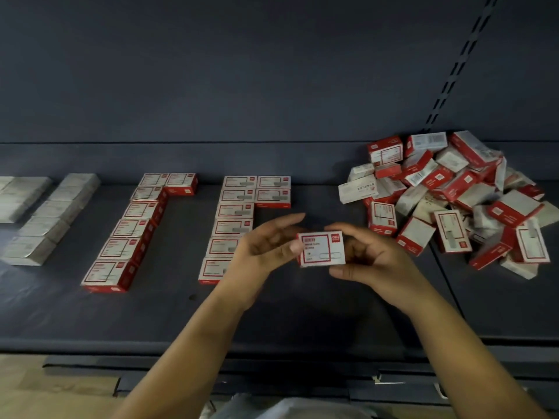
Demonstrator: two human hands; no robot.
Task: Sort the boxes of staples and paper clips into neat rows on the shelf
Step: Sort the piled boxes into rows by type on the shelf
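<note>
Both hands, left hand (266, 246) and right hand (366, 261), are pinching one red-and-white box (321, 248) above the shelf (302, 313) middle; reading its label (paper clips, seemingly) should be guiding which row (233, 219) it is joining.

- Back panel (242, 71): dark blue-grey, flat, rising behind the shelf and filling the upper half of the view.
- Slotted upright (462, 62): a paired column of dark slots running diagonally down the panel at the right.
- Shelf deck (272, 313): same dark blue-grey, matte; a seam (447, 285) divides it from an adjoining deck at the right.
- Front edge (90, 343): a slightly lighter strip.
- Floor (45, 388): beige, visible lower left.
- Lighting: dim, even, without hard shadows.
</note>
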